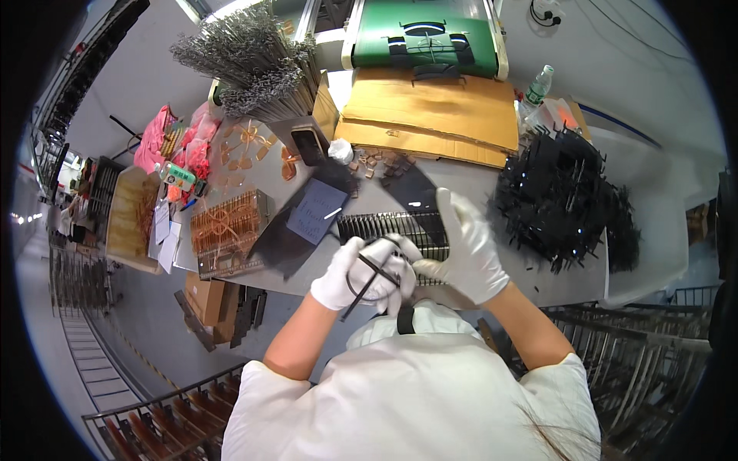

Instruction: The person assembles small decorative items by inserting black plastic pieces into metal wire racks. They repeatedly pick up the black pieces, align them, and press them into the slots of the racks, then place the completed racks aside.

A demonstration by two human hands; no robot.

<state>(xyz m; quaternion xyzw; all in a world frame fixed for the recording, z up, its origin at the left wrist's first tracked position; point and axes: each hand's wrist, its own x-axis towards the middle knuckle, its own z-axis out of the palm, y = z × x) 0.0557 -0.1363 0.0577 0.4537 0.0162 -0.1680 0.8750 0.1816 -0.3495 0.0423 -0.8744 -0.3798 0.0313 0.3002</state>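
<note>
Left gloved hand [370, 273] at the slotted rack's [393, 225] near side, fingers grasping thin black strips [375, 266], right gloved hand [475, 257] at its right, fingers released

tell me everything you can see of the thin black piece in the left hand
The thin black piece has a curved, loop-like part and straight bars that cross. Plastic or metal, I cannot tell. It slants across the white-gloved left hand, which holds it near the table's front edge.

a grey table [565, 286] stands before a pale wall [615, 69].
</note>
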